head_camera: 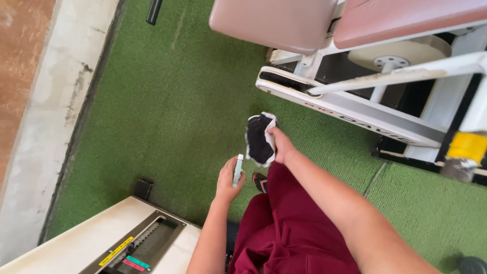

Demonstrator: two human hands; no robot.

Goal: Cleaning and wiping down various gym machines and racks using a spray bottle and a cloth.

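Two hands in view, both busy, over a floor of green fake turf (167,116) that runs up to a pale concrete strip (48,101) and reddish flooring (18,50) on the far left. Gym room by the looks of it: a white-framed machine (355,109) with dusty-pink pads (284,23) fills the top right, and a cream weight-stack housing (91,238) pokes in at the bottom left, cut off by the edge so you only get a corner of it. Some dark bar end (153,11) at the top is cropped too, can't tell what it belongs to. A shoe (260,181) barely peeks out past the maroon trouser leg (284,223). The left hand (228,180) is wrapped round a small pale mint bottle (237,170), slim, held upright. The right hand (282,147) is pinching a bunched-up rag (259,138), black with white edges, hanging just above the bottle and close to the machine's base rail.
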